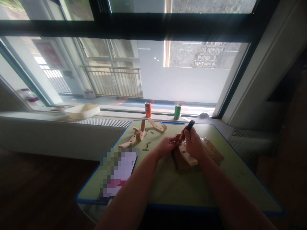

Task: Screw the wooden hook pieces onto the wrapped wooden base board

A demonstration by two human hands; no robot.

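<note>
My right hand (193, 143) is wrapped round the dark handle of a screwdriver (190, 125), which tilts up and away to the right. My left hand (168, 145) has its fingertips pinched close to the screwdriver's lower end; what they hold there is too small to make out. Beneath both hands lies a pale wooden hook piece (189, 158) with holes, on top of a brown board or packet (182, 166). The screwdriver's tip is hidden by the fingers. Further left are more wooden hooks (157, 126) and several loose screws (147, 145).
A tablet or phone (126, 169), partly blurred out, lies at the table's left. Clear plastic with small bits (207, 142) is on a brown piece (217, 154) at right. An orange can (148, 110), a green can (177, 111) and a cream tray (82, 111) stand by the window.
</note>
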